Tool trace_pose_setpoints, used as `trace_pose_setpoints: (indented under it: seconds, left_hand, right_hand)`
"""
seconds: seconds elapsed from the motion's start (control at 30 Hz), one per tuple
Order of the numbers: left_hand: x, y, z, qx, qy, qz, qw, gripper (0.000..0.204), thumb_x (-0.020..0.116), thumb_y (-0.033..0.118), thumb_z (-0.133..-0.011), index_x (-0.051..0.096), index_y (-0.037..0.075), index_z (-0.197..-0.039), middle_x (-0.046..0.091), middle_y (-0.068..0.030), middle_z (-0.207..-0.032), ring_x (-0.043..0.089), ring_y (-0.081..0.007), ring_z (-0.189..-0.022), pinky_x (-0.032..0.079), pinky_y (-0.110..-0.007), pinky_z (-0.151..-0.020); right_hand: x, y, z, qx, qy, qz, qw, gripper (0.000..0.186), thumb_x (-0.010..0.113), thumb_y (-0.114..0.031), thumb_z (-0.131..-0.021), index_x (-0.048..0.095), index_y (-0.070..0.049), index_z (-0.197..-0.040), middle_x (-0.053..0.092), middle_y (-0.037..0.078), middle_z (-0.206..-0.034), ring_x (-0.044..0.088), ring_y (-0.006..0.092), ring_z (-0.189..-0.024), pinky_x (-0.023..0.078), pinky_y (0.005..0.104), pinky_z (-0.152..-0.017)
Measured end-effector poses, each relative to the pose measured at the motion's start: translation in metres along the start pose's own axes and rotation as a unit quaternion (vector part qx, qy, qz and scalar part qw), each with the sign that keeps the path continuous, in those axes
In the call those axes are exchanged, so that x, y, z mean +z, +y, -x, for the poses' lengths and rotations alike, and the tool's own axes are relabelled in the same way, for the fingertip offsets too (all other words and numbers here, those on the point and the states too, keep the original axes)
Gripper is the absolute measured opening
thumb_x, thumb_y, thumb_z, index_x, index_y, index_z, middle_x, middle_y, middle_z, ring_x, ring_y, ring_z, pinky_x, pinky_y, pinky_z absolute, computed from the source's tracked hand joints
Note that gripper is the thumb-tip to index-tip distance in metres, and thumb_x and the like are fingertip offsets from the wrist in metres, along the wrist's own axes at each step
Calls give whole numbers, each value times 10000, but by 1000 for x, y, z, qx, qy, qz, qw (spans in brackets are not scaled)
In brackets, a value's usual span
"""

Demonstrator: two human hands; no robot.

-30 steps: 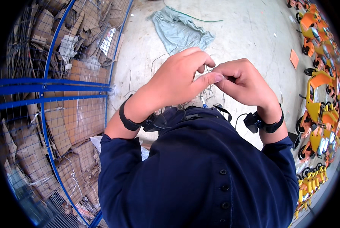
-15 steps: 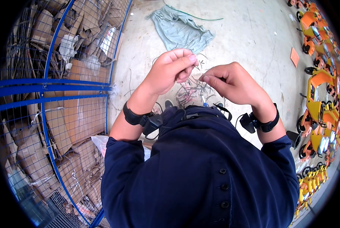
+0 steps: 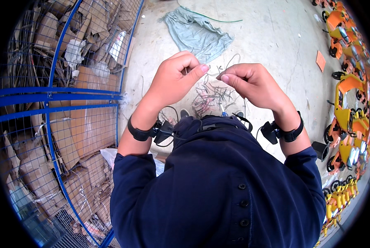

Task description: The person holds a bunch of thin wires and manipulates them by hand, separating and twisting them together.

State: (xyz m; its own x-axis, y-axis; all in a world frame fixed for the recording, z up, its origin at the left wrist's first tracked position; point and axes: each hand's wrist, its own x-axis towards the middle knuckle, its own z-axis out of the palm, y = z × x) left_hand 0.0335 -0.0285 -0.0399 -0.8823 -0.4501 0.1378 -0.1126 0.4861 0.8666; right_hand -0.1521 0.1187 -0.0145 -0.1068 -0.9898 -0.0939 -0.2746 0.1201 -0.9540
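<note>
Both my hands are raised over the floor in a pinch, their fingertips a short gap apart. My left hand (image 3: 174, 78) has its thumb pressed to the curled forefinger; anything between them is too small to make out. Opposite it, my right hand (image 3: 253, 84) pinches a thin wire (image 3: 235, 57), part of which seems to loop up behind the knuckles. Below the fingers, a loose heap of short wire pieces (image 3: 212, 97), dark and reddish, lies on the floor by my shoes. A tool with blue handles, partly hidden, shows beside the heap.
A grey-green woven sack (image 3: 197, 35) lies crumpled ahead, a green cord (image 3: 220, 20) beside it. Blue mesh cages (image 3: 86, 105) packed with flattened cardboard stand at left. Rows of yellow and orange wheeled machines (image 3: 346, 99) line the right. An orange flat piece (image 3: 320, 61) lies near them.
My left hand has shifted slightly left and down, and its fingers have curled in. The right hand has turned a little, and a wire loop now shows above it.
</note>
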Motion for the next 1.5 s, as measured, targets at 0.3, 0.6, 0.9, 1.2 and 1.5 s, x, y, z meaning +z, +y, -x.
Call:
trace_pose_setpoints:
  seconds: [0.3,0.6,0.9,1.2,1.5]
  left_hand:
    - [16,34,-4,175,67,-235,954,375,747,272,-778,596,38,-1029,626,-78,-857,598,-257,-824,456,-349,-772]
    - [40,4,-16,-32,20,177,983,606,675,174,-866,381,33,-1377,651,-85,-958,608,-159,-827,470,-291,-760]
    - [17,-24,-24,45,53,478,875,493,544,2,-910,394,9,-1379,631,-87,-975,594,-148,-902,467,-267,-783]
    - [4,-54,-24,-4,129,538,833,259,534,4,-919,554,6,-1177,644,-116,-1020,614,-169,-907,501,-262,-750]
    - [-4,-104,-24,-215,115,400,883,203,583,85,-907,604,20,-1099,663,-84,-912,594,-123,-736,474,-222,-631]
  right_hand:
    - [1,3,-3,-69,10,171,983,125,649,-120,-817,648,-12,-754,579,130,-614,546,267,-541,436,348,-522]
    - [2,16,-7,-158,-20,278,947,117,642,-115,-804,649,-25,-730,604,158,-659,589,351,-628,462,412,-558]
    - [0,13,-2,-26,35,-3,999,193,541,-150,-947,670,-6,-953,602,20,-718,513,93,-664,438,266,-617]
    - [-8,-13,8,-47,45,-65,996,179,554,-114,-945,689,-2,-981,605,-9,-767,491,52,-683,422,221,-619]
    - [-17,-15,14,-127,10,-44,991,154,556,-74,-923,688,5,-936,680,64,-834,615,106,-777,482,244,-678]
